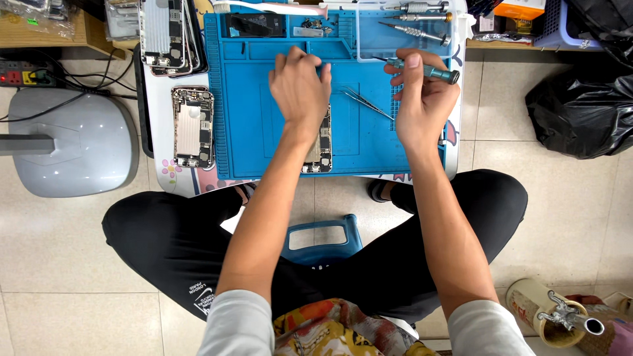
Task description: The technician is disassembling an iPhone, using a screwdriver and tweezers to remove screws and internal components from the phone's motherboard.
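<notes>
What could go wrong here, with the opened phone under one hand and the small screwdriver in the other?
1. The opened phone chassis overhangs the blue silicone mat's near edge; it might slide off.
2. The left hand hides the phone's top, so the teal-handled precision screwdriver in the right hand may land blind.
3. The loose metal tweezers could be knocked.

— What is lying on the work mat?

— An opened phone is lying near its front edge, under the left hand. Tweezers are lying just right of that hand, between both hands.

— And the right hand?

— It is sitting at the mat's right side, gripping a screwdriver. More screwdrivers are lying behind it.

— Left of the mat?

— Another opened phone is lying there, with a stack of phones behind it.
</notes>
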